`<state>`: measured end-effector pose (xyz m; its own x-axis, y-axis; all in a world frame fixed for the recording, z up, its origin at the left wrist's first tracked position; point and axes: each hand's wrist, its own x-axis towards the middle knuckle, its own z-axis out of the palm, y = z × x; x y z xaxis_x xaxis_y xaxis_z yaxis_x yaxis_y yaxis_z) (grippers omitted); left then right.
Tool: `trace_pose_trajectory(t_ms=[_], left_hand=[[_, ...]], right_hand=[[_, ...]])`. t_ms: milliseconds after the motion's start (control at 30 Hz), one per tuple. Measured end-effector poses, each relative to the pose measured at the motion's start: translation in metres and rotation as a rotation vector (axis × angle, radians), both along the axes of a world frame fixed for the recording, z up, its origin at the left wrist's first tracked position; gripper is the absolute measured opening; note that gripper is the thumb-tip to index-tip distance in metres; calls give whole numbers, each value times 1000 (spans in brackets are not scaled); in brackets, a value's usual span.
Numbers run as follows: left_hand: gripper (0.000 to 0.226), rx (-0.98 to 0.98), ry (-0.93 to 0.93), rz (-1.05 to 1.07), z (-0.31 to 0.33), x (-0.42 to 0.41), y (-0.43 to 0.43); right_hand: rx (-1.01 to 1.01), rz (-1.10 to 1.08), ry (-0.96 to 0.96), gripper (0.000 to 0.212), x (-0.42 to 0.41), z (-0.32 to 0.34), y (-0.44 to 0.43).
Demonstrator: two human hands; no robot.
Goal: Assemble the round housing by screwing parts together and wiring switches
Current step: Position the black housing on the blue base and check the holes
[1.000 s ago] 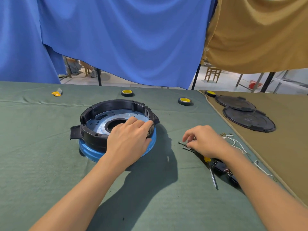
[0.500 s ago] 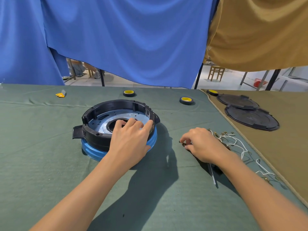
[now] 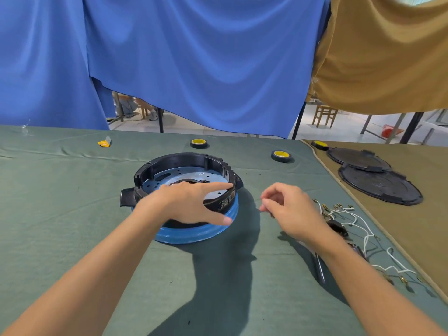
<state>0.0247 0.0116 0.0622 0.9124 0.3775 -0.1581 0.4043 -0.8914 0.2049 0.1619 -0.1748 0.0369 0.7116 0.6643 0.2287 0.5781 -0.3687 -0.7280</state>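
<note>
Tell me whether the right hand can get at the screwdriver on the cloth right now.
Probably yes: the screwdriver lies uncovered under that forearm; the right hand need only draw back.

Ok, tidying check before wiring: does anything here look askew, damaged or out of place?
Nothing looks damaged. The black housing sits level on its blue base. Only the white wires stand out, lying in a loose tangle near the right edge of the green cloth.

No legible text anywhere.
</note>
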Motion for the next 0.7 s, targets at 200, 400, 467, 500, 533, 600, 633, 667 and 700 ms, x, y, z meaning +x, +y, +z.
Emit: trace_pose_trajectory(t_ms=[200, 400, 467, 500, 533, 600, 633, 667, 700], left_hand=[[86, -165, 2, -97, -1, 2, 13], [87, 41, -98, -124, -13, 7, 8], [83, 70, -138, -119, -14, 6, 9], [82, 72, -145, -118, -14, 6, 9], [82, 66, -147, -117, -14, 6, 9], [81, 36, -141, -112, -13, 6, 10], [81, 21, -135, -113, -12, 7, 10], [80, 13, -127, -118, -11, 7, 10], [80, 13, -117, -124, -10, 8, 9]], right_hand=[[407, -55, 929, 14, -29, 2, 34], [512, -179, 1041, 19, -32, -5, 48], [529, -188, 1054, 20, -30, -7, 47], [539, -189, 1066, 20, -29, -8, 45], [553, -193, 1084, 20, -28, -8, 43], [585, -212, 1121, 20, -27, -9, 40], [600, -224, 1136, 19, -27, -9, 38], [614, -235, 1145, 18, -27, -8, 38], [624, -246, 1149, 18, -27, -8, 37]])
